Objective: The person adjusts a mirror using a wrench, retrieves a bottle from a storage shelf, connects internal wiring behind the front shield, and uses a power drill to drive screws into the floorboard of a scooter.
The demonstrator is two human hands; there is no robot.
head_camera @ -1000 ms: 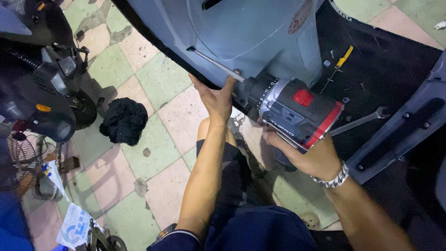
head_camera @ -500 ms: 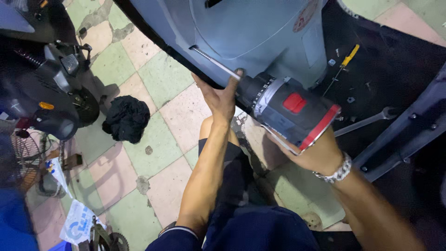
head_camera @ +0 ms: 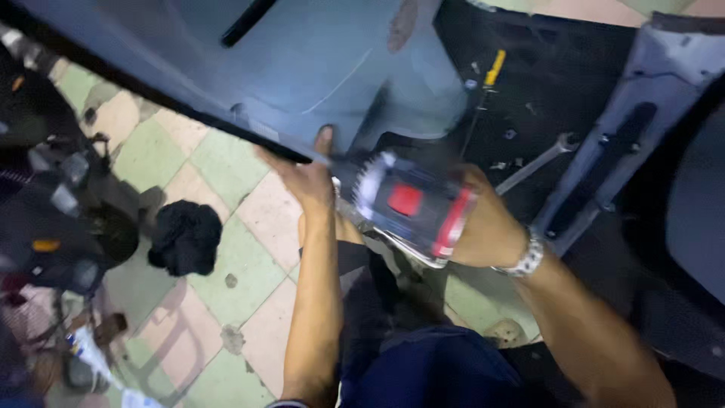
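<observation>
Your right hand (head_camera: 483,223) grips a grey and red power drill (head_camera: 411,208), its nose at the edge of a blue-grey body panel (head_camera: 302,60). Your left hand (head_camera: 306,177) presses against that edge. A black rag (head_camera: 185,238) lies on the tiled floor (head_camera: 219,166).

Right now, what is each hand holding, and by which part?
The right hand grips the cordless drill by its rear handle end. The left hand steadies the grey panel at its lower edge.

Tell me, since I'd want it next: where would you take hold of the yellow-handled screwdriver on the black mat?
Judging by its pose, take the yellow-handled screwdriver by its yellow handle, from above. It lies flat on the black mat, the thin dark shaft pointing towards the person; the handle is the thickest, clearest part.
</observation>
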